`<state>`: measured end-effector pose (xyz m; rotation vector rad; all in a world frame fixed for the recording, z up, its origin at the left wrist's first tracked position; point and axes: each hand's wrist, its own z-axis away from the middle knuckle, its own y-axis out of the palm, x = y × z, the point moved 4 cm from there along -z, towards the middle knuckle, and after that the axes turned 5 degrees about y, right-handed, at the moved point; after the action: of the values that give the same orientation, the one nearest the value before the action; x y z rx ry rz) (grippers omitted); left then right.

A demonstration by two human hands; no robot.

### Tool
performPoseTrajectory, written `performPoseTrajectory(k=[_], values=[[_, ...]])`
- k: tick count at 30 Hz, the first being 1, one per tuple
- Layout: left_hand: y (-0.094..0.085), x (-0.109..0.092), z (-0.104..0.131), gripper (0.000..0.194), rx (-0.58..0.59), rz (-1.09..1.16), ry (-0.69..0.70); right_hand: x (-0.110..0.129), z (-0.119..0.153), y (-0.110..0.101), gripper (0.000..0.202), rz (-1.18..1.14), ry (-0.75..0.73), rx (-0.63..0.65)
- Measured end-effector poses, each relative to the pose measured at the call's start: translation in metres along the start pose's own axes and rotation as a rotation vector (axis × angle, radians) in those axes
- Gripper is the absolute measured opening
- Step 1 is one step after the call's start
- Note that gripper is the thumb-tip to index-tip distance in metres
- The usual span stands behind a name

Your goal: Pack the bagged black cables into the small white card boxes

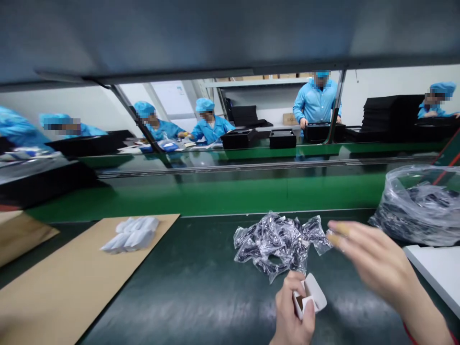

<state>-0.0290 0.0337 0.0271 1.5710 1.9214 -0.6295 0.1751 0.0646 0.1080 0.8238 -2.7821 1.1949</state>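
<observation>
In my left hand point(289, 309) is a small white box point(316, 293), its flap standing up and its top uncovered; the fingers wrap round its side. My right hand point(370, 254) hovers to the right with fingers stretched out, slightly blurred, holding nothing I can see. Its fingertips, with yellowish coverings, are beside the right end of a pile of clear plastic packets point(276, 242) with dark contents. Whether they touch the nearest packet I cannot tell. The pile lies on the dark green table point(179, 287), just beyond the white box.
Several white wrapped pieces point(134, 233) lie on a cardboard sheet point(72, 273) at left. A large clear bag point(420, 211) of dark packets and a white board point(436, 273) stand right. Across the green conveyor point(223, 194), people in blue work among black boxes point(239, 139). A shelf point(215, 38) hangs overhead.
</observation>
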Motion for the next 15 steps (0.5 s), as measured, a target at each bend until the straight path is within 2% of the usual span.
performPoseTrajectory(k=[1, 2, 4, 6, 8, 9, 11, 13, 15], values=[[-0.001, 0.000, 0.000, 0.020, 0.017, 0.028, 0.015, -0.025, -0.007, 0.014, 0.040, 0.025, 0.035, 0.065], [-0.001, 0.000, 0.000, 0.018, 0.031, 0.056, 0.025, -0.052, -0.010, 0.031, 0.050, 0.087, 0.142, 0.181], [-0.001, 0.000, 0.000, 0.019, 0.050, 0.096, 0.035, -0.088, -0.006, 0.065, 0.059, 0.125, 0.237, 0.296], [0.002, -0.002, 0.001, 0.024, 0.087, 0.108, 0.060, -0.107, 0.006, 0.094, 0.060, 0.139, 0.306, 0.359], [0.006, -0.007, 0.001, 0.028, 0.132, 0.080, 0.094, -0.113, 0.017, 0.110, 0.051, 0.133, 0.368, 0.380], [0.007, -0.010, 0.002, 0.028, 0.152, 0.052, 0.105, -0.113, 0.020, 0.112, 0.045, 0.120, 0.398, 0.378], [0.008, -0.016, 0.003, 0.024, 0.179, -0.013, 0.125, -0.110, 0.023, 0.103, 0.033, 0.070, 0.450, 0.346], [0.007, -0.021, 0.006, 0.024, 0.180, -0.061, 0.140, -0.099, 0.025, 0.079, 0.027, 0.006, 0.508, 0.265], [0.004, -0.023, 0.009, 0.026, 0.153, -0.085, 0.148, -0.078, 0.030, 0.042, 0.042, -0.057, 0.564, 0.141]])
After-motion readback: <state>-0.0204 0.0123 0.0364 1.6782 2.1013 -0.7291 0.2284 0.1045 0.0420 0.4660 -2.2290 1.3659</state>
